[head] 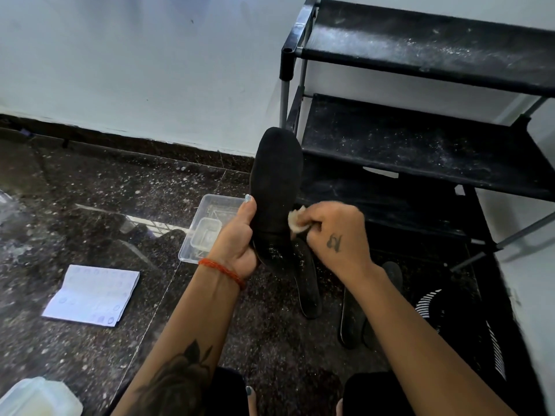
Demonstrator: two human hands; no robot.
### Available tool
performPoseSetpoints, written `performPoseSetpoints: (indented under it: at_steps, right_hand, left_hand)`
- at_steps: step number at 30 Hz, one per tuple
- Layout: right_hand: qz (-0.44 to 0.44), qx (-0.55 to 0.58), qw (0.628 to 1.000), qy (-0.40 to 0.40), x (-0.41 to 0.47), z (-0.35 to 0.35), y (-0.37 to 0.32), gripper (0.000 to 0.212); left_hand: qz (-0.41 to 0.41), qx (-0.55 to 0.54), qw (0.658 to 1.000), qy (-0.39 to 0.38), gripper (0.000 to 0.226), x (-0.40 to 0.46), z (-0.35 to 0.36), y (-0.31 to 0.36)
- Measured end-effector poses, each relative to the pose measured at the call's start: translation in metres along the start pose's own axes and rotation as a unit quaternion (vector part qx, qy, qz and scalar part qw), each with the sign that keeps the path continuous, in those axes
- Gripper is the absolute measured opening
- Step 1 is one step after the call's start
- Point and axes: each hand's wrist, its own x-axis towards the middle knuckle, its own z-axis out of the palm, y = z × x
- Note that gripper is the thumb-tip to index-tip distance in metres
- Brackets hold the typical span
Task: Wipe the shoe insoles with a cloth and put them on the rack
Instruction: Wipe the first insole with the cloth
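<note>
Head view: the left hand (237, 235) is gripping a black insole (274, 187) upright by its heel, while the right hand (336, 232) is pinching a small pale cloth (295, 219) against its edge. More insoles (309, 283) are lying on the floor (90, 190) beside the dusty black rack (420, 139).

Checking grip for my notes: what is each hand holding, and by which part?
Left hand grips the black insole near its heel end; right hand pinches the bunched cloth.

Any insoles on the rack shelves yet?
No: the rack shelves hold no insoles; the left hand holds one insole upright, and other insoles lie on the floor.
</note>
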Motion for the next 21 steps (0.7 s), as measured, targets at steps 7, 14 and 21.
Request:
performPoseSetpoints:
  at_steps: [7,14,21]
  right_hand:
    - [-0.079,0.051,0.996,0.009,-0.003,0.023,-0.015,0.031]
    - [0.015,0.005,1.0,-0.001,-0.002,0.004,0.004,0.025]
    - [-0.067,0.056,0.996,0.016,-0.004,0.023,-0.014,0.033]
  left_hand:
    - [-0.015,-0.007,1.0,0.002,0.048,0.001,-0.003,-0.003]
    - [0.01,0.002,1.0,0.021,0.047,0.004,-0.002,-0.001]
    - [-0.003,-0.013,1.0,-0.016,0.047,0.004,-0.007,-0.002]
